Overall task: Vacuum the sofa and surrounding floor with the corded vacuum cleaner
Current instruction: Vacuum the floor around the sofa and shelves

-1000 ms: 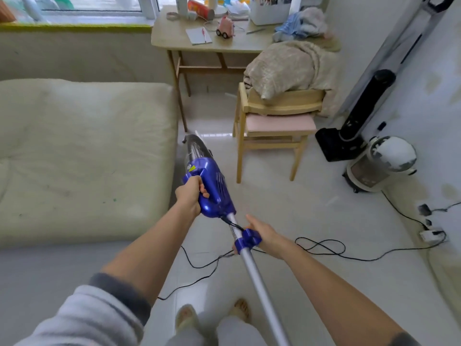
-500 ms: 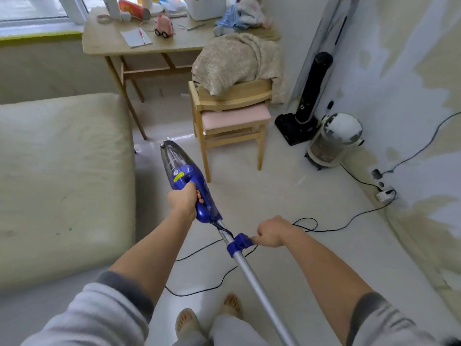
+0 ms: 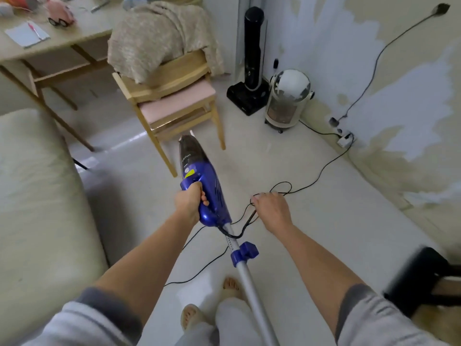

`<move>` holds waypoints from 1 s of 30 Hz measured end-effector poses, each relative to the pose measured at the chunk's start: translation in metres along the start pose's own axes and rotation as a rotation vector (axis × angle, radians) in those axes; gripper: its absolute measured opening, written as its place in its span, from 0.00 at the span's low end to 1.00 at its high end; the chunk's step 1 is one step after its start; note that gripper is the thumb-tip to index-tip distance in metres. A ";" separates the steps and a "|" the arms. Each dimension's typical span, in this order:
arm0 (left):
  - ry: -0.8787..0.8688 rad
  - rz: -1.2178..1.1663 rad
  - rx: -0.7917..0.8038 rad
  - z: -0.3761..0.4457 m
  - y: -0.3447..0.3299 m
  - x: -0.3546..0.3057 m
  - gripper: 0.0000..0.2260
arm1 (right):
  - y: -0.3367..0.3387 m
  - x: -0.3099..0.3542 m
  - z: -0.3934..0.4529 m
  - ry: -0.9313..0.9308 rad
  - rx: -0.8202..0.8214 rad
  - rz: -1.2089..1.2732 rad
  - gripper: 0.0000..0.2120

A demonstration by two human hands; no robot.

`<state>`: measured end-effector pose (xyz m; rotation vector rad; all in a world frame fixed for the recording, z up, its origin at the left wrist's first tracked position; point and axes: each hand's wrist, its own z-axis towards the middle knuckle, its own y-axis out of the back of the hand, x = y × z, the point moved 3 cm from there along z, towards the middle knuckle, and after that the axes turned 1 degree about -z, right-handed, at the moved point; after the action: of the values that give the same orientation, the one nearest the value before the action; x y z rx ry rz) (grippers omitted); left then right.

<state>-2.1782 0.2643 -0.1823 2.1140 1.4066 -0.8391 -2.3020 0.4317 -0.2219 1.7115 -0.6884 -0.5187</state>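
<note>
Down the left edge runs the cream sofa (image 3: 37,196), with pale floor (image 3: 287,166) spreading out beside it. Up top left stands a wooden table (image 3: 62,43), and next to it a wooden chair (image 3: 174,96) with a pink seat, a beige blanket (image 3: 159,33) heaped over its back. Against the patchy wall stand a black upright appliance (image 3: 252,58) and, just beside it, a round white heater (image 3: 287,98). Centre frame, the blue vacuum cleaner (image 3: 202,186) is held nozzle-forward, off the sofa and over the floor near the chair legs, its silver tube (image 3: 252,283) running back toward the person's feet. Left hand (image 3: 189,203) is wrapped tight round the blue handle. Right hand (image 3: 272,208) has its fingers curled round the black cord (image 3: 321,171), which loops from the vacuum's tail through that hand and trails across the floor to a wall socket (image 3: 345,141).
</note>
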 end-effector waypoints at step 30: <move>-0.075 0.332 0.431 -0.117 -0.314 0.018 0.07 | 0.173 -0.305 -0.136 -0.961 0.121 -0.601 0.26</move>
<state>-2.4368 0.4699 -0.1261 2.5077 0.8522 -1.1433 -2.4653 0.7082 -0.0260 1.7215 -0.8564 -1.8169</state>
